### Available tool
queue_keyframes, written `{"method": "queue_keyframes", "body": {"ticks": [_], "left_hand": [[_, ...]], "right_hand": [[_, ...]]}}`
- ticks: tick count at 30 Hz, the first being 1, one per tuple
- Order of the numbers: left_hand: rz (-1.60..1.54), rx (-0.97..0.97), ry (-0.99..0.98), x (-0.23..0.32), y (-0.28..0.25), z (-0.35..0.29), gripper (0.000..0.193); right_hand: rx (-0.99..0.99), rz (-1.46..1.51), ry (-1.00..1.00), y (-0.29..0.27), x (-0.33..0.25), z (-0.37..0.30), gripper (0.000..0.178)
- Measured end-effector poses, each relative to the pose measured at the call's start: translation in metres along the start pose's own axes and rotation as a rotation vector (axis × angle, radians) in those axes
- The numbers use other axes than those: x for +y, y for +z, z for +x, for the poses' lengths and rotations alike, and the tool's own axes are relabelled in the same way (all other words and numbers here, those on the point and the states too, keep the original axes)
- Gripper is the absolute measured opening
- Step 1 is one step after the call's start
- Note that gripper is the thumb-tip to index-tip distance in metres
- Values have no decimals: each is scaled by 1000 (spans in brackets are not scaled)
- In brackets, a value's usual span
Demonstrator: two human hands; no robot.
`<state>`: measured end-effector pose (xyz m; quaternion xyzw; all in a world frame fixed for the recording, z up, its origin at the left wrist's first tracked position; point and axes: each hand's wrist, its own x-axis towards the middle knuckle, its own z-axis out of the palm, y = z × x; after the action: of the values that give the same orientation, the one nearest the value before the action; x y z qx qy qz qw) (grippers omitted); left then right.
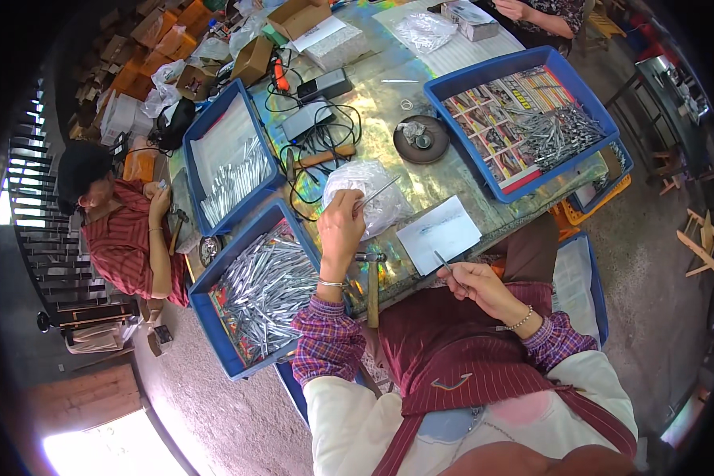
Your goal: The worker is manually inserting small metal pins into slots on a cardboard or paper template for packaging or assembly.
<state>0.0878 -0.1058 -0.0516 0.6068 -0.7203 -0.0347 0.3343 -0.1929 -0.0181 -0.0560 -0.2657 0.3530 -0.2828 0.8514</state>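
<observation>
My left hand is raised over a clear plastic bag on the table. Its fingers pinch a slim silvery metal strip, which points up to the right and may be tweezers. Lower and to the right, my right hand grips a second slim metal piece by one end. The free tip of that piece is at the near edge of a white paper sheet with grey smudges. Between my forearms a hammer with a wooden handle lies at the table edge.
Blue trays of similar metal pieces stand at left; another blue tray is at right. A dark round dish, cables and a second hammer lie mid-table. A person sits left; another person's hand shows across the table.
</observation>
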Motion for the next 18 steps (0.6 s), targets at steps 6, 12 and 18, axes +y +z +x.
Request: {"method": "queue_keyframes", "body": {"ticks": [6,12,18], "left_hand": [[-235,88,-128,18,-16,5,26],[-793,-7,-450,49,-31,-16,16],[-1349,-200,-713,104,-25,-46,8]], "right_hand": [[20,-27,-50,-5,1,0,28],[54,-43,-74,0,-3,-2,25],[24,35,-96,7,-6,-3,26]]}}
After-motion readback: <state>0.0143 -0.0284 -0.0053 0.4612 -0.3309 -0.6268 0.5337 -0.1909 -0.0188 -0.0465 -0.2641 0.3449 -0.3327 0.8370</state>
